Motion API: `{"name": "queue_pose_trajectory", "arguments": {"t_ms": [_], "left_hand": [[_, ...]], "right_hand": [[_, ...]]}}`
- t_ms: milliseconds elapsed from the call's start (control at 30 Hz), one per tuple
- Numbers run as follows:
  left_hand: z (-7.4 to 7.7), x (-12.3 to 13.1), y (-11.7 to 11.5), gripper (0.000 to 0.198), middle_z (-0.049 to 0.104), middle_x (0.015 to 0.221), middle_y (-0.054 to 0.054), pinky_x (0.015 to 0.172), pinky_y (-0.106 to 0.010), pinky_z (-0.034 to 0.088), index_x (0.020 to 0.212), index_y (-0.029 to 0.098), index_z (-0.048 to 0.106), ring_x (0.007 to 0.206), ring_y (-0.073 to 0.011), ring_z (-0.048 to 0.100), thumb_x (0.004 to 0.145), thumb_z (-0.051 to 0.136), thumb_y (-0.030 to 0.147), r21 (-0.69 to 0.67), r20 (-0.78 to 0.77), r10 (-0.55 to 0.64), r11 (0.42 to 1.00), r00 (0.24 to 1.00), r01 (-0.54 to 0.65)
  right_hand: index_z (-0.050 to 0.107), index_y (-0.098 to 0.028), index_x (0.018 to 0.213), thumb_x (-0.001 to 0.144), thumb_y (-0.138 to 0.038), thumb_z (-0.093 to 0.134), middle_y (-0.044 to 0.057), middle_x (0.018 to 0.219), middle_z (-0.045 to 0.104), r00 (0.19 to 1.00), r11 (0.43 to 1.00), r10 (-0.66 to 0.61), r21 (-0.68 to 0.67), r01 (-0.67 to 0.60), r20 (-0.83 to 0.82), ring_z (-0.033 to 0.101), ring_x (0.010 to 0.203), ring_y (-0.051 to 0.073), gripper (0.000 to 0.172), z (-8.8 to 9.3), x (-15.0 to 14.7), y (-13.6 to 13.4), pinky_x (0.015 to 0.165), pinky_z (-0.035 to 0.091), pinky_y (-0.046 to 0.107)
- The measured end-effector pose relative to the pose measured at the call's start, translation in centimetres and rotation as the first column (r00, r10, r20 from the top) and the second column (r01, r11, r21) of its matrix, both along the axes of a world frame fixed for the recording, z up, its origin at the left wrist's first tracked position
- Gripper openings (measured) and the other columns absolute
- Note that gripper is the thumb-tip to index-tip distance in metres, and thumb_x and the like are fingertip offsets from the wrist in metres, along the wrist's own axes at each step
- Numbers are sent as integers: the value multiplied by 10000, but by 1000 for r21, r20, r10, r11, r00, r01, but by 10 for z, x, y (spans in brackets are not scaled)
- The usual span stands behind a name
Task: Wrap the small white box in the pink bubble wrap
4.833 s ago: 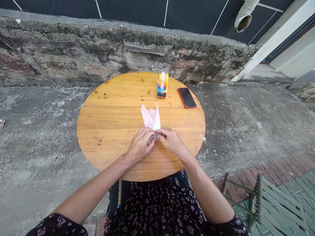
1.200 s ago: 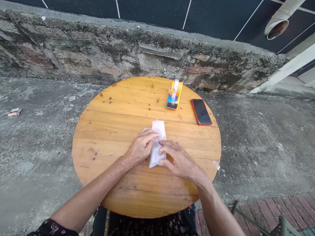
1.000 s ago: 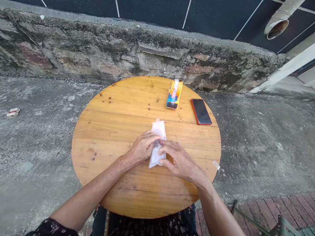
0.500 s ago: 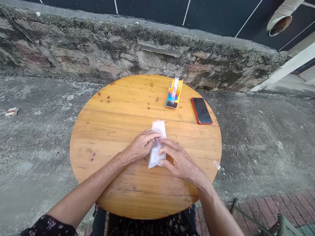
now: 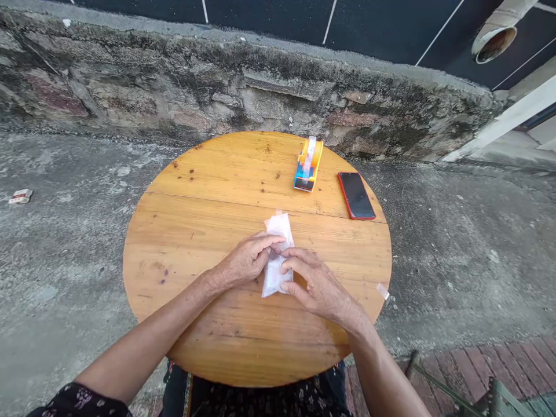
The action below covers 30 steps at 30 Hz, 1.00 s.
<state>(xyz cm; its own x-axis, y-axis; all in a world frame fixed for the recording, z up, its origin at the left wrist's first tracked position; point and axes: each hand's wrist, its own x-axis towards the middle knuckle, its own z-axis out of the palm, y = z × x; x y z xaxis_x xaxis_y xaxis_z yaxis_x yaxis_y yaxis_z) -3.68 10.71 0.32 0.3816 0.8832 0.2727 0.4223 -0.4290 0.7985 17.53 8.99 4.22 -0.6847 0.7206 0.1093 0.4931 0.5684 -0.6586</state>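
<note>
A white packet in thin, see-through plastic wrap (image 5: 277,277) lies lengthwise on the round wooden table (image 5: 182,231) in front of me. My left hand (image 5: 249,258) grips its left side, with fingers reaching across the top and the thumb tucked underneath them. From the right, my right hand (image 5: 315,284) holds the packet, its fingers bent over the right edge and the thumb lower down. The middle of the wrap is partly covered by my fingers. What is inside cannot be made out.
Beyond the packet stands a yellow and blue tape dispenser (image 5: 308,165) with a roll of tape. A red-edged phone (image 5: 357,196) lies to its right. At the table's right edge a strip of tape (image 5: 383,291) sticks out. A stone wall (image 5: 195,87) runs behind the table.
The far end of the packet has shifted slightly left, and its wrap looks a little more creased. Both hands keep almost the same place on it.
</note>
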Motion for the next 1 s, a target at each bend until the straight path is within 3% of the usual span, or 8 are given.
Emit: {"name": "queue_pose_trajectory", "arguments": {"t_ms": [267,367,433,500,633,800,1000], "left_hand": [[4,0,0,389,699,975,-47,801,-269,500,1094,169,658,908,-148,626,838,392,48,42,3,-14,999,1000,14],[3,-1,-1,284,697,957,-41,774,-277,489,1031,179,669,867,-158,626,853,456,121,41,-14,170,985,985,-170],[4,-3,-1,216,697,888,-24,713,-267,480,980,186,671,785,-151,625,857,493,180,-25,-27,307,951,951,-308],[7,-3,1,172,693,817,0,649,-252,462,926,193,667,708,-139,614,848,515,213,-117,-44,367,922,929,-369],[13,1,8,109,644,706,31,587,-243,417,832,198,648,616,-122,563,807,542,206,-196,-113,362,905,925,-378],[13,8,15,106,607,754,13,624,-256,410,800,195,653,643,-123,534,794,547,197,-33,-164,358,929,919,-368],[8,10,18,153,644,792,-4,658,-257,438,859,190,680,667,-126,556,811,535,179,-18,-129,297,953,946,-302]], "right_hand": [[545,-236,978,862,-215,626,56,1273,561,1000,1000,1,-3,-1,16,508,1189,208,143,1,1,0,1009,385,397],[554,-239,985,864,-215,621,59,1287,551,1000,1000,-10,-4,10,16,508,1192,207,141,0,1,0,1009,386,399],[558,-243,987,867,-212,614,58,1307,539,1000,1000,-15,-9,15,20,502,1204,204,136,-1,1,-1,1013,385,398],[559,-243,988,868,-214,612,63,1326,527,1000,1000,-22,-11,22,18,488,1225,205,134,-2,1,-2,1019,381,398],[556,-240,985,865,-215,618,66,1333,522,999,999,-34,-12,34,11,478,1238,202,137,-3,1,-2,1027,374,393],[560,-243,986,868,-217,616,54,1304,551,1000,1000,-20,-13,20,19,496,1211,201,133,-2,1,-1,1016,379,398],[563,-242,987,865,-219,619,56,1309,550,1000,999,-29,-16,29,13,494,1212,208,136,-1,0,-2,1020,375,413]]}}
